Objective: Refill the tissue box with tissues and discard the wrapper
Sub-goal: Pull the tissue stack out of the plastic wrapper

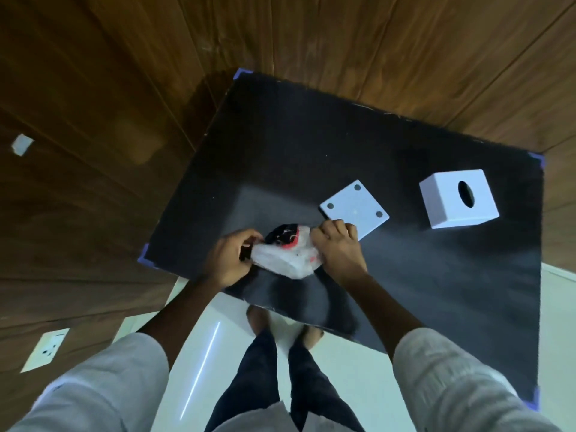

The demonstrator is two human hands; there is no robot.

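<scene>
Crinkled plastic, white with red and black print, fills my grip: the tissue pack (285, 255) hangs just above the near edge of the black mat (311, 145). My left hand (229, 260) pinches one end of the wrapper, fingers pressed together on the film, and my right hand (338, 247) is fisted tight on the other end. I judge I am at the opening step, pulling the wrapper apart to free the tissues. Beyond my right hand on the mat lies the white base plate (355, 207), feet up, almost touching my knuckles; farther right of it stands the tissue box cover (458, 199), oval slot showing. Next I need a firm, opposed tug, without crushing the tissues.
</scene>
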